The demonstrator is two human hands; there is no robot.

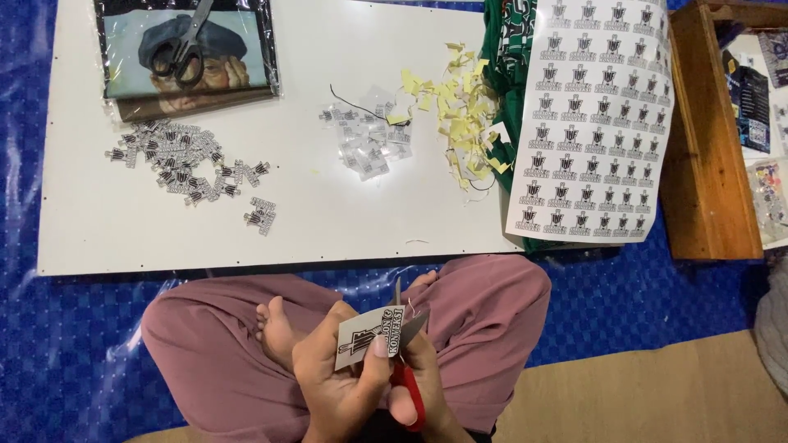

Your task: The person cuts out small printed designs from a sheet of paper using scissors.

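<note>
Head view: the left hand (341,377) pinches a small printed label (369,336) between thumb and fingers, over the lap of the person sitting cross-legged just off the near edge of the white board (312,213). The right hand (419,369) is closed round red-handled scissors (408,361), blades up and partly open against the label's right side. To cut well, I judge the label is best turned into the blades by the left hand while the scissors stay put, with short snips close to the print and the thumb kept off the cut line.

The label looks like thin, glossy film, stiff enough to stand unsupported. On the board, near the far left corner, lies a heap of cut labels (185,160), small and flat with dark prints. Toward the middle sit clear film pieces (369,139), and beside them a tangle of yellow strips (460,107), curled and papery. At the right edge an uncut sheet (591,115) of the same prints, smooth and shiny, overlaps green cloth (505,49). At the far left corner, black scissors (185,45) rest on a plastic-wrapped picture (193,57).
</note>
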